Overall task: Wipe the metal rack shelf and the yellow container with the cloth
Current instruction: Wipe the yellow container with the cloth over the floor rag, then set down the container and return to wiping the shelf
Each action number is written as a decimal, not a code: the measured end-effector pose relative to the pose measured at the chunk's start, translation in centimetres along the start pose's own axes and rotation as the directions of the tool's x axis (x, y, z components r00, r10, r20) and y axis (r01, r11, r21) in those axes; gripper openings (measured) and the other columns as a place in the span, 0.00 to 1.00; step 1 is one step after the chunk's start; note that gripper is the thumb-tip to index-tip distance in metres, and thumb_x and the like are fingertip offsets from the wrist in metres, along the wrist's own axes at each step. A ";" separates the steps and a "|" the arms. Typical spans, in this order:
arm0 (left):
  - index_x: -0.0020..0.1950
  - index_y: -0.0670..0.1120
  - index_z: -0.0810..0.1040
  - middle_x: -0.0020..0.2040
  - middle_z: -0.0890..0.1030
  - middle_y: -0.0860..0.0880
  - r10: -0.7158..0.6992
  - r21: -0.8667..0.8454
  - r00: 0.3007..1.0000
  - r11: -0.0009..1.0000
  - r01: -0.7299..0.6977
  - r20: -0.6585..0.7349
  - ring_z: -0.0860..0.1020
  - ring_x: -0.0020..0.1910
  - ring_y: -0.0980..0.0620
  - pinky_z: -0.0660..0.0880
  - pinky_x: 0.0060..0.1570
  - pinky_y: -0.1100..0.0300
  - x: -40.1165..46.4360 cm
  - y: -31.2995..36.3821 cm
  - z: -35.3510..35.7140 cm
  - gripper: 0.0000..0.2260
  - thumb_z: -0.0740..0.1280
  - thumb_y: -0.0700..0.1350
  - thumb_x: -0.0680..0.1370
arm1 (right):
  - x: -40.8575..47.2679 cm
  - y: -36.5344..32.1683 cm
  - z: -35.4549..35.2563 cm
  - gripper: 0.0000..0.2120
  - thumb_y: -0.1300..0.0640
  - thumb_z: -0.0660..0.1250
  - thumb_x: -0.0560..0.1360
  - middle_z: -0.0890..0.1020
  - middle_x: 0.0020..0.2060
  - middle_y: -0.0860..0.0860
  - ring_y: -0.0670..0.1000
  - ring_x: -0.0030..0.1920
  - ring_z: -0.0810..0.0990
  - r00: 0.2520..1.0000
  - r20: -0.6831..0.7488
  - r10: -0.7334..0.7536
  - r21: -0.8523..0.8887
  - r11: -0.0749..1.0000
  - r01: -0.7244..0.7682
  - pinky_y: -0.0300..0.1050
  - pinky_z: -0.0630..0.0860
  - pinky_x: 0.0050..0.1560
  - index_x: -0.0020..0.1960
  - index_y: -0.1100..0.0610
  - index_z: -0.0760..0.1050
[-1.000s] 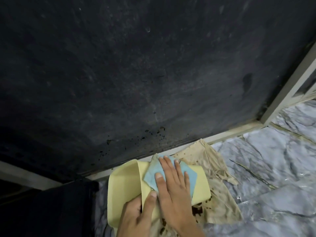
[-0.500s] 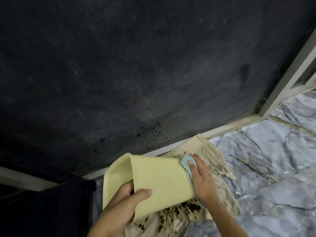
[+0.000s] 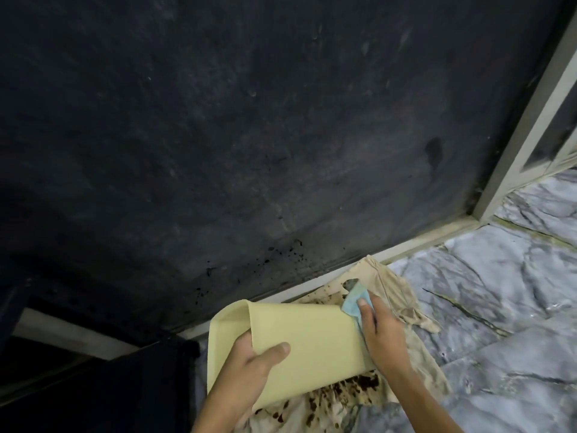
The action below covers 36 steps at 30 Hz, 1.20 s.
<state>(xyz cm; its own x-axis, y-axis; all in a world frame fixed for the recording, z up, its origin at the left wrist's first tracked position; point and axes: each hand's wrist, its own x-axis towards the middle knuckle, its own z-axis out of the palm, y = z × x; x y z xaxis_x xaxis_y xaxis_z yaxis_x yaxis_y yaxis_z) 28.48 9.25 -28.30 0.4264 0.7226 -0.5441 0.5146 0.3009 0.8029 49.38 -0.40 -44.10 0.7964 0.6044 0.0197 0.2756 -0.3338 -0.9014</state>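
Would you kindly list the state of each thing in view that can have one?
yellow container: tipped on its side, held off the floor.
blue cloth: bunched, pressed against the container's right end.
beige rag: spread on the floor, crumpled, stained with dark spots.
left hand: grip closed on the container's rim.
right hand: grip closed on the blue cloth.

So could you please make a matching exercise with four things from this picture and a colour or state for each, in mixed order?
Things:
1. container
2. blue cloth
3. beige rag
4. floor

States:
A. spread on the floor, with dark brown stains
B. grey marble pattern
C. pale yellow, held tilted by the left hand
D. pressed against the container's end by the right hand

Pairs: 1-C, 2-D, 3-A, 4-B
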 end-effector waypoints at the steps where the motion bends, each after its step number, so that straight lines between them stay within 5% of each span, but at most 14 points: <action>1: 0.58 0.47 0.83 0.52 0.90 0.52 0.020 0.045 1.000 0.999 -0.020 0.005 0.87 0.52 0.52 0.80 0.59 0.50 -0.2 0.2 -0.2 0.11 0.70 0.37 0.79 | -0.1 -0.8 -0.2 0.19 0.42 0.54 0.82 0.83 0.52 0.47 0.50 0.52 0.81 0.999 0.009 -0.033 -0.026 0.999 0.033 0.46 0.77 0.49 0.65 0.51 0.73; 5: 0.60 0.48 0.82 0.54 0.88 0.54 0.131 0.313 0.988 0.938 -0.152 0.086 0.85 0.57 0.53 0.77 0.66 0.49 -0.5 1.7 0.0 0.11 0.69 0.41 0.79 | 0.3 -5.1 -1.4 0.17 0.45 0.54 0.83 0.80 0.58 0.45 0.48 0.55 0.80 0.980 0.020 -0.197 -0.121 0.973 0.198 0.35 0.71 0.48 0.70 0.48 0.68; 9: 0.68 0.52 0.77 0.63 0.83 0.53 0.154 0.596 0.969 0.766 -0.241 0.194 0.79 0.64 0.51 0.73 0.68 0.56 -0.2 2.2 0.8 0.17 0.66 0.46 0.78 | 1.0 -10.0 -3.3 0.17 0.46 0.54 0.83 0.77 0.65 0.44 0.42 0.62 0.74 0.944 0.065 -0.325 -0.118 0.936 0.330 0.21 0.61 0.55 0.70 0.46 0.67; 12: 0.72 0.56 0.72 0.70 0.78 0.51 0.147 0.725 0.956 0.626 -0.287 0.252 0.74 0.70 0.48 0.64 0.62 0.66 0.3 2.0 1.0 0.21 0.64 0.47 0.79 | 1.6 -12.5 -5.1 0.17 0.46 0.54 0.84 0.75 0.65 0.40 0.37 0.61 0.73 0.916 0.064 -0.396 -0.136 0.906 0.401 0.21 0.61 0.58 0.71 0.47 0.67; 15: 0.76 0.51 0.70 0.74 0.75 0.44 0.118 0.797 0.956 0.530 -0.291 0.271 0.73 0.72 0.43 0.68 0.66 0.59 1.3 1.2 0.9 0.22 0.63 0.46 0.81 | 1.7 -13.5 -6.6 0.16 0.44 0.53 0.84 0.72 0.63 0.34 0.34 0.59 0.72 0.911 0.071 -0.407 -0.154 0.898 0.413 0.25 0.65 0.58 0.71 0.42 0.65; 17: 0.77 0.49 0.69 0.75 0.74 0.42 0.106 0.817 0.952 0.493 -0.300 0.286 0.73 0.72 0.42 0.68 0.68 0.57 1.8 0.6 0.9 0.22 0.62 0.44 0.82 | 1.6 -13.2 -7.2 0.16 0.43 0.52 0.84 0.73 0.63 0.35 0.35 0.59 0.73 0.909 0.077 -0.410 -0.164 0.894 0.417 0.25 0.66 0.57 0.70 0.42 0.65; 22: 0.73 0.55 0.74 0.74 0.76 0.48 0.114 0.805 0.927 0.465 -0.367 0.357 0.69 0.75 0.47 0.58 0.64 0.69 2.1 0.0 1.3 0.23 0.63 0.41 0.78 | 1.1 -12.0 -7.6 0.18 0.42 0.52 0.83 0.77 0.64 0.41 0.43 0.59 0.78 0.926 0.066 -0.371 -0.207 0.903 0.377 0.31 0.70 0.55 0.70 0.45 0.68; 28: 0.68 0.53 0.78 0.64 0.83 0.42 0.034 0.810 0.899 0.421 -0.408 0.436 0.80 0.65 0.42 0.76 0.66 0.54 2.1 -1.2 1.7 0.24 0.60 0.36 0.75 | 0.2 -11.6 -7.1 0.19 0.41 0.51 0.83 0.79 0.63 0.44 0.47 0.58 0.79 0.936 0.072 -0.344 -0.206 0.913 0.352 0.42 0.76 0.55 0.69 0.46 0.68; 36: 0.71 0.56 0.73 0.68 0.81 0.45 0.067 0.834 0.909 0.375 -0.405 0.411 0.79 0.67 0.43 0.76 0.62 0.55 1.5 -1.3 0.7 0.25 0.66 0.39 0.76 | -1.2 -13.4 -7.5 0.22 0.40 0.52 0.81 0.79 0.63 0.44 0.48 0.59 0.79 0.950 0.089 -0.299 -0.143 0.940 0.309 0.38 0.74 0.54 0.70 0.47 0.70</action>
<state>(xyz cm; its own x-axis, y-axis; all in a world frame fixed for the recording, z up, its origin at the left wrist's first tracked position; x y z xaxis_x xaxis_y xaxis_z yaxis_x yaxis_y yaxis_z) 28.99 9.46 -30.28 0.7280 0.4208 -0.5413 0.6405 -0.6990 0.3180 48.75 -2.13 -28.82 0.6265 0.7384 0.2496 0.5824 -0.2307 -0.7795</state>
